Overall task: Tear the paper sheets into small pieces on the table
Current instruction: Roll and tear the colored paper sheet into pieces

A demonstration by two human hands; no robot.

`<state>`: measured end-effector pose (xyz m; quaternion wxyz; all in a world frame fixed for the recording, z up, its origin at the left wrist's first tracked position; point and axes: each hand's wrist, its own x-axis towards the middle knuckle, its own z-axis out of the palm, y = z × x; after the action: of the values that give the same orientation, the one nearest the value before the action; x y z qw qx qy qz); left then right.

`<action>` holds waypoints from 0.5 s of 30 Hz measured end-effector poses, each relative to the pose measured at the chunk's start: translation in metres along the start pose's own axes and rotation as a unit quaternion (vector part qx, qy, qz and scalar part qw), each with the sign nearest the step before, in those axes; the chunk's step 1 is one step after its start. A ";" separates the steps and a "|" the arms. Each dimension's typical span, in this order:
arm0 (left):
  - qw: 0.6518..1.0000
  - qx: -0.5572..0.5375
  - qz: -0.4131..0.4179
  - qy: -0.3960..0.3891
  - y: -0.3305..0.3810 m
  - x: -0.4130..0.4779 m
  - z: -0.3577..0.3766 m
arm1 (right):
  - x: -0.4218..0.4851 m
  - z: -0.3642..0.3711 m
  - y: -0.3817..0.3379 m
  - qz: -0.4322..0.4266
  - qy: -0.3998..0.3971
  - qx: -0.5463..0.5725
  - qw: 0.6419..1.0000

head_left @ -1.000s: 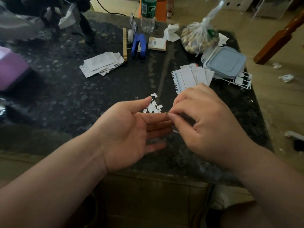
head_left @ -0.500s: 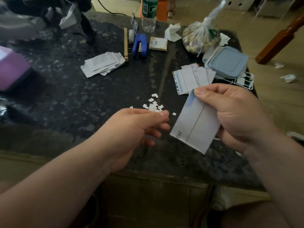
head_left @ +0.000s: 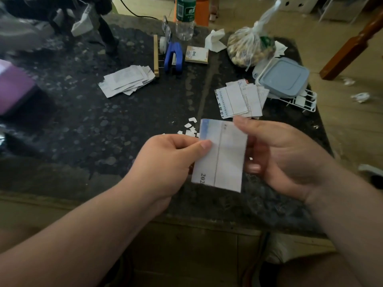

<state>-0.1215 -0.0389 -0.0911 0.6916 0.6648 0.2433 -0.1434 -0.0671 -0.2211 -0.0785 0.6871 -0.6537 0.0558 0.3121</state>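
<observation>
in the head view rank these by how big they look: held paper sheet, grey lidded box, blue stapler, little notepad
1. held paper sheet, though it is nearest the camera, which inflates it
2. grey lidded box
3. blue stapler and little notepad look about alike, so not ranked

I see the left hand pinching the left edge of a paper sheet with thumb on top. The right hand holds the right edge, its fingers curled behind the sheet. The sheet is above the dark table and looks whole. Just beyond it lie small pieces. One paper stack lies far right beside a grey-blue box, and another pile lies far left near a blue stapler.
</observation>
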 end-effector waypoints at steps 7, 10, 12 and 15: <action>0.998 0.052 0.010 -0.018 -0.006 0.009 -0.003 | 0.007 -0.004 0.017 -0.059 0.117 -0.171 0.977; 0.987 0.151 0.021 -0.053 -0.001 0.010 -0.010 | 0.009 -0.026 0.003 -0.084 0.187 -0.262 0.943; 0.984 0.173 0.036 -0.035 0.000 0.011 -0.015 | 0.008 -0.038 -0.005 -0.058 0.139 -0.418 0.896; 0.982 0.180 0.061 -0.004 0.002 0.011 -0.015 | 0.009 -0.034 0.009 0.014 -0.005 -0.581 0.814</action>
<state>-0.1138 -0.0221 -0.0953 0.5688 0.7915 0.1697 -0.1454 -0.0534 -0.2505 -0.0951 0.1750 -0.9290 -0.1303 0.2988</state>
